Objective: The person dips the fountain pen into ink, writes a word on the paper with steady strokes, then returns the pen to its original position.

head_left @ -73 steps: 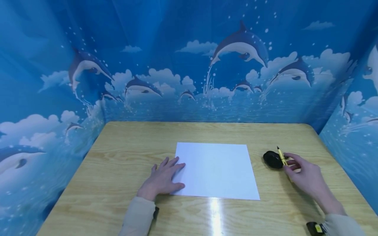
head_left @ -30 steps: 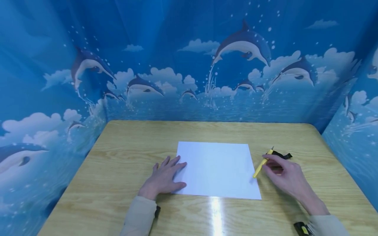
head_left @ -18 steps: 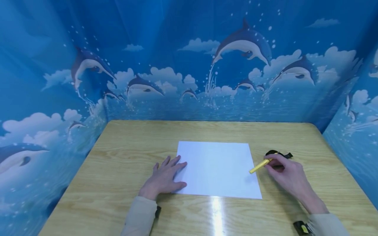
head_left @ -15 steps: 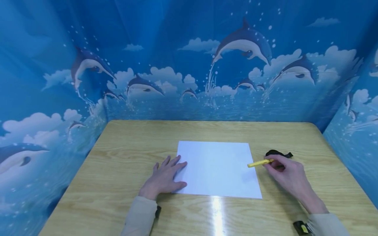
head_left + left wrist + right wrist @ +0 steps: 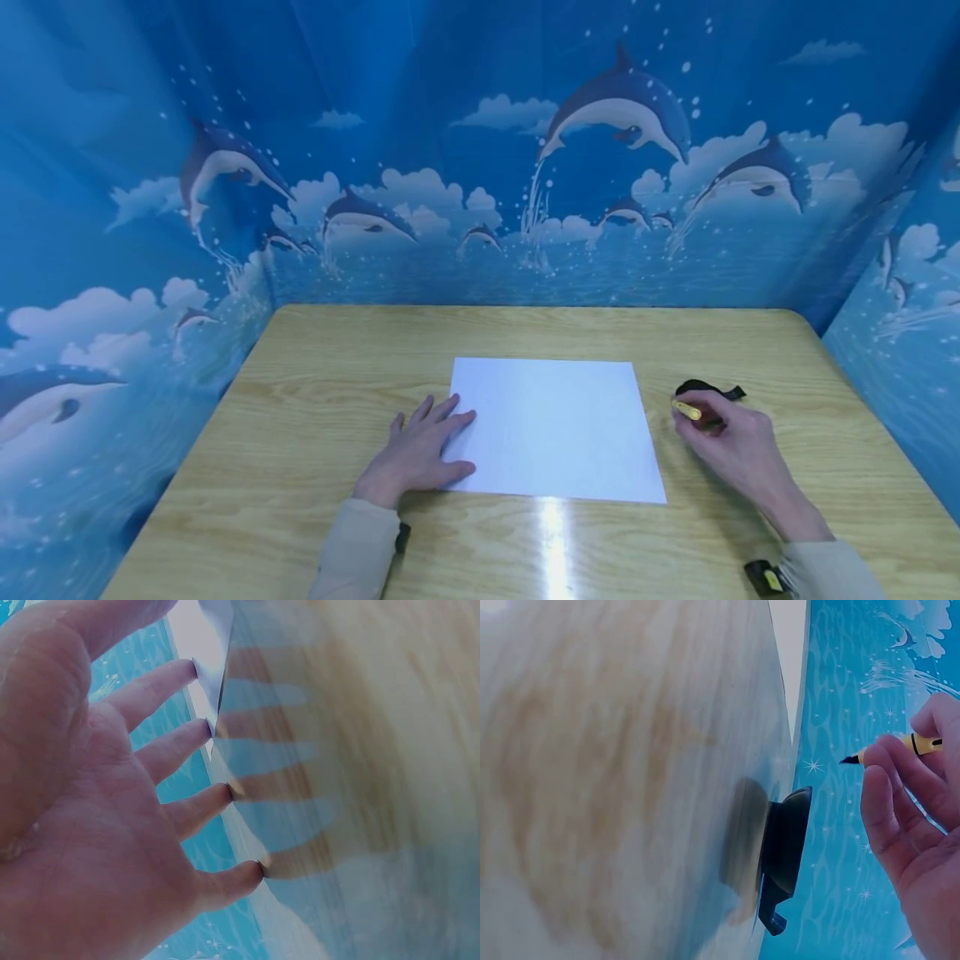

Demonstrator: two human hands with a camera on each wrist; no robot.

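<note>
A white sheet of paper point(image 5: 558, 429) lies flat on the wooden table. My left hand point(image 5: 416, 454) rests with spread fingers at its left edge, the index fingertip and thumb on the sheet. In the left wrist view, the fingertips point(image 5: 251, 875) touch the surface. Right of the paper, my right hand point(image 5: 731, 442) pinches a yellow pen point(image 5: 686, 410) between thumb and fingers. From the head, the pen looks foreshortened, its yellow end towards me. The right wrist view shows its dark pointed tip point(image 5: 850, 760). Just behind that hand sits a black oval thing point(image 5: 697, 386) with a short tail, partly hidden.
The wooden table point(image 5: 360, 350) reaches back to a blue curtain point(image 5: 450, 167) printed with dolphins and clouds, which also hangs along both sides. A bright light reflection lies on the tabletop in front of the paper. Black wrist cameras point(image 5: 765, 577) are strapped at the sleeves.
My right hand has come left from beside the black thing with the pen. The pen's yellow end has swung from the paper's right edge towards the head camera. My left hand stays put.
</note>
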